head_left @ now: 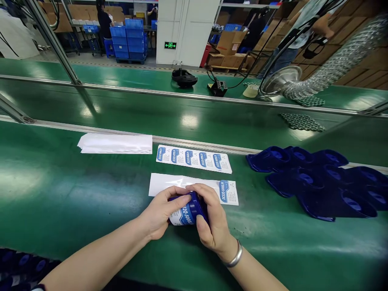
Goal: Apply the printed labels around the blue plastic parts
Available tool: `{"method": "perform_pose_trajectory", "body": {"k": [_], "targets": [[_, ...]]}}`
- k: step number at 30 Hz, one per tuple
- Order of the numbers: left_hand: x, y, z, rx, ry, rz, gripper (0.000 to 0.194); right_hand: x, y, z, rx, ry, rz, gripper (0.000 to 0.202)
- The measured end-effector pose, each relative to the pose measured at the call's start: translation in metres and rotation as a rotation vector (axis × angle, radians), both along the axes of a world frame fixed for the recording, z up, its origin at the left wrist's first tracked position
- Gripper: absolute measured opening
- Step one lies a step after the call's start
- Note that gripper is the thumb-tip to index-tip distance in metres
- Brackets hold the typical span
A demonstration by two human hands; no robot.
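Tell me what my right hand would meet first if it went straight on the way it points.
Besides the blue piece it holds, your right hand would probably meet your left hand first, just ahead; whether they touch is unclear.

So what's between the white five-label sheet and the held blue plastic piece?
The head view shows another white sheet with one blue label, partly hidden by fingers.

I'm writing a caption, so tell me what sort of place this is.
Probably a factory workshop: there's a long green bench with label sheets on it, stacked blue crates beyond, and a silver duct.
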State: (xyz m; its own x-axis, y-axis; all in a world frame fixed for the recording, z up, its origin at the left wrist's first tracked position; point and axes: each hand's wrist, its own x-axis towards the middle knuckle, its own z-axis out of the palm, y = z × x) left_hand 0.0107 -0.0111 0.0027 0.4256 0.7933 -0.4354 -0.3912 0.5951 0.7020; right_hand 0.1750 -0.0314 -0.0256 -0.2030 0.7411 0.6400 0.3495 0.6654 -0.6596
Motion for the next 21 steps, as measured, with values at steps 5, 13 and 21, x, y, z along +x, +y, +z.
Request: {"method": "perform_pose_trajectory", "body": {"k": [5,13,21], "targets": [[0.002,-0.005,0.001,0.207,0.098,0.004,0.038,-0.004,-0.004,-0.001,-0.039,0.025,-0.056,0.049],[0.0,-0.004,-0.008,0.736,0.578,-0.032,0.055,-0.013,-0.009,-0.003,-0.23,0.141,-0.202,0.046],[-0.004,0.007,-0.017,0.844,0.618,-0.142,0.075,-0.004,-0.012,-0.002,-0.372,0.177,-0.253,0.046]]}}
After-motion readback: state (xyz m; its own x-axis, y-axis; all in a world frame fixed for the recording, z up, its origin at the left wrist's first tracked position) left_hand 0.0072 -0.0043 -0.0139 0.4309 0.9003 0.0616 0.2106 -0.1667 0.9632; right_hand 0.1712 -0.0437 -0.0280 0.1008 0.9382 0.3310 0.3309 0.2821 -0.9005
